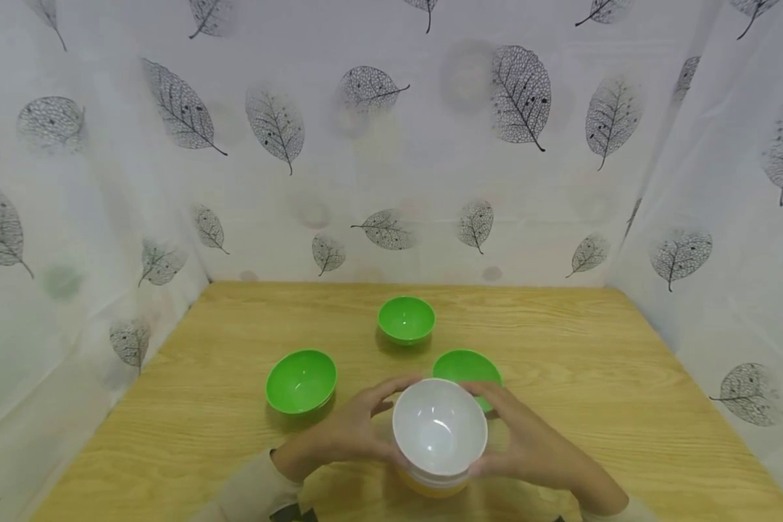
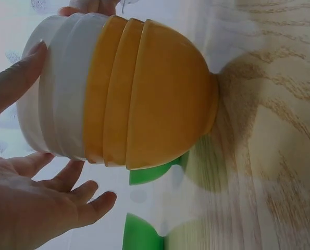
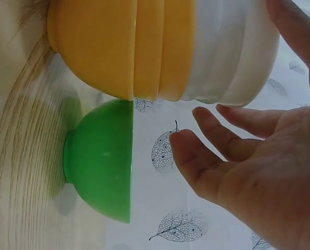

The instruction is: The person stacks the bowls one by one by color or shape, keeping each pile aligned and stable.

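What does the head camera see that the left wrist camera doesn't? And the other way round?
Only the head view: a third green bowl (all three show there), the inside of the top white bowl, and the sleeves.

Only the left wrist view: three orange layers, clearly side-on.

Both: left hand and right hand on the bowl stack, green bowls, wooden table and leaf-print curtain.

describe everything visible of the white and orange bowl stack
The stack stands upright on the wooden table, nearer the viewer than the green bowls. Three orange bowls sit below what look like three white bowls, nested, rims showing as bands. All look smooth and glossy, perhaps plastic; the top one is empty. The left hand and right hand hold its white part from either side.
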`<state>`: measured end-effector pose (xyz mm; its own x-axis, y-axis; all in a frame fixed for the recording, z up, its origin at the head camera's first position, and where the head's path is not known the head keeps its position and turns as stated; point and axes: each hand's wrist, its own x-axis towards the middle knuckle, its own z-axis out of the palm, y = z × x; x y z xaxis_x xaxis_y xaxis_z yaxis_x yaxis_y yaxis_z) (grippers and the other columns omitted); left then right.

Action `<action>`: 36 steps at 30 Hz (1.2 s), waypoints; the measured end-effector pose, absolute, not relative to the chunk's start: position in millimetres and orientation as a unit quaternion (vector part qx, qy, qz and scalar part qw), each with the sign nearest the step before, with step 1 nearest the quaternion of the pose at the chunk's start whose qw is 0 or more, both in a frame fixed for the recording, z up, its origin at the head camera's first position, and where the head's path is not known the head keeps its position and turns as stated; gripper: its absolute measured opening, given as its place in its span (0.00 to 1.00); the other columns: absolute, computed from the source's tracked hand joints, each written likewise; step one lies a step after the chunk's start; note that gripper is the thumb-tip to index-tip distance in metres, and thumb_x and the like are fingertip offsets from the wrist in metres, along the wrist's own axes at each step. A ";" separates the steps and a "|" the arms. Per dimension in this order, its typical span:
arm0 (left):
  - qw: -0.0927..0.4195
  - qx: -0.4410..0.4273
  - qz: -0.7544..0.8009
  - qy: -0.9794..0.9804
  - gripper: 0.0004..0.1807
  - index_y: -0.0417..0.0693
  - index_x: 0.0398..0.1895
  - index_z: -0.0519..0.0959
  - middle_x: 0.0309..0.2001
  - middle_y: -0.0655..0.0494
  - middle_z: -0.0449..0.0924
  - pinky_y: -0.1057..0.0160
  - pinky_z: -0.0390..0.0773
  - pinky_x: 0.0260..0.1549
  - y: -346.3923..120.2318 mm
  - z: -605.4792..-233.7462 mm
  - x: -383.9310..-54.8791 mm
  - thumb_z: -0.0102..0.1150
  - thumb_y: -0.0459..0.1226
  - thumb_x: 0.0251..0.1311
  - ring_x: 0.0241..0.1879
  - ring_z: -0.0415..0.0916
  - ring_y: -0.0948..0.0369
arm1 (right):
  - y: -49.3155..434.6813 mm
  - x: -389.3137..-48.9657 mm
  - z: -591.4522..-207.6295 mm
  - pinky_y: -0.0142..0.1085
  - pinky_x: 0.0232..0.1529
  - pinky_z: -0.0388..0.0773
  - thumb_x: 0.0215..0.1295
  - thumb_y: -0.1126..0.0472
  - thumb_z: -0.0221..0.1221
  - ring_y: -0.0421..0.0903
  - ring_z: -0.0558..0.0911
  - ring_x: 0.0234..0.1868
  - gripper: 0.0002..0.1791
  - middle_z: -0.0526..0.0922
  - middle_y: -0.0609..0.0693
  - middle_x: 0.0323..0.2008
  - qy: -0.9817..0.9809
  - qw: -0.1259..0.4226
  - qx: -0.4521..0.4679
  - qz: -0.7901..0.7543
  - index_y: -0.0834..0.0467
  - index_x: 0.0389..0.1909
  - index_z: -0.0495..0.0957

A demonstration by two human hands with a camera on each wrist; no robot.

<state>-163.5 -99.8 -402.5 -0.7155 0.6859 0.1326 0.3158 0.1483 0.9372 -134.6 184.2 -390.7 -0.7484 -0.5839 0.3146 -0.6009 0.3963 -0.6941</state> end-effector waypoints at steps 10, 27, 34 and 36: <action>0.192 0.335 0.533 0.753 0.53 0.59 0.73 0.57 0.69 0.66 0.62 0.49 0.63 0.66 -101.2 -400.8 -162.1 0.78 0.38 0.42 0.69 0.58 0.60 | 182.8 -130.2 -392.8 0.38 0.48 0.79 0.44 0.45 0.73 0.42 0.71 0.58 0.51 0.69 0.45 0.62 -0.846 0.016 0.355 0.397 0.52 0.69 0.60; 0.203 0.311 0.500 0.782 0.52 0.65 0.73 0.55 0.69 0.64 0.61 0.43 0.57 0.66 -101.5 -396.1 -155.7 0.76 0.42 0.44 0.68 0.57 0.60 | 182.3 -124.0 -390.3 0.37 0.45 0.79 0.48 0.43 0.72 0.40 0.70 0.54 0.51 0.67 0.48 0.62 -0.867 -0.024 0.312 0.388 0.52 0.71 0.58; 0.208 0.311 0.501 0.780 0.53 0.60 0.74 0.53 0.69 0.63 0.60 0.42 0.56 0.66 -102.0 -395.9 -155.0 0.75 0.44 0.46 0.69 0.56 0.59 | 181.7 -121.8 -387.6 0.39 0.46 0.79 0.49 0.40 0.70 0.41 0.69 0.55 0.50 0.66 0.45 0.61 -0.879 -0.024 0.298 0.372 0.48 0.71 0.58; 0.206 0.311 0.499 0.782 0.53 0.59 0.74 0.53 0.69 0.63 0.60 0.43 0.56 0.67 -102.2 -395.8 -154.7 0.75 0.44 0.46 0.69 0.56 0.60 | 181.8 -121.6 -387.7 0.38 0.45 0.79 0.49 0.40 0.70 0.40 0.69 0.55 0.49 0.66 0.44 0.61 -0.877 -0.023 0.302 0.373 0.47 0.71 0.58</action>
<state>-154.7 -102.2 -395.8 -0.7216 0.6922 -0.0107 0.2819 0.3079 0.9087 -121.6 181.8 -387.7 -0.8170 -0.5462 0.1847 -0.5122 0.5403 -0.6676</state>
